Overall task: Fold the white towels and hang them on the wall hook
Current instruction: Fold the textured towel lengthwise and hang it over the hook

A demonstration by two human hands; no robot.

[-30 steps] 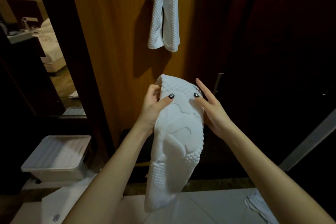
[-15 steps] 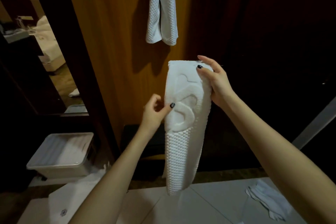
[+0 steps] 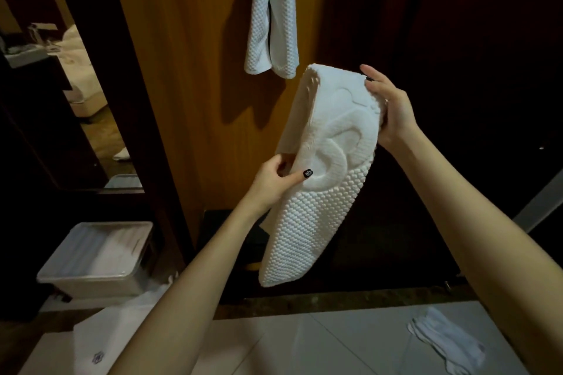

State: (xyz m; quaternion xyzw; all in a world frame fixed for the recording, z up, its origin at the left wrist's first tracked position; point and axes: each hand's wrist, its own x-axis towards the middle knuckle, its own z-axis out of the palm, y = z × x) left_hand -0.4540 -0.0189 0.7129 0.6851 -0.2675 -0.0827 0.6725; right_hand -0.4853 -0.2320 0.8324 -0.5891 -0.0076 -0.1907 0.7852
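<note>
I hold a folded white towel [image 3: 316, 192] with a raised pattern in the air in front of a wooden wall panel [image 3: 189, 70]. My right hand [image 3: 388, 106] grips its upper right edge. My left hand [image 3: 277, 179] pinches its left side halfway down, thumb on the front. The towel tilts, its top leaning right and its lower end hanging left. Another white towel [image 3: 271, 18] hangs folded on the wall above; the hook itself is out of view.
A clear plastic box [image 3: 100, 259] sits on the floor at lower left beside a dark door frame [image 3: 100, 70]. White cloths lie on the light tiles at lower left [image 3: 122, 335] and lower right [image 3: 447, 341]. Dark panels fill the right.
My right hand lifted the towel's top up and to the right, so the towel hangs long and tilted. My left hand slid down to its left side.
</note>
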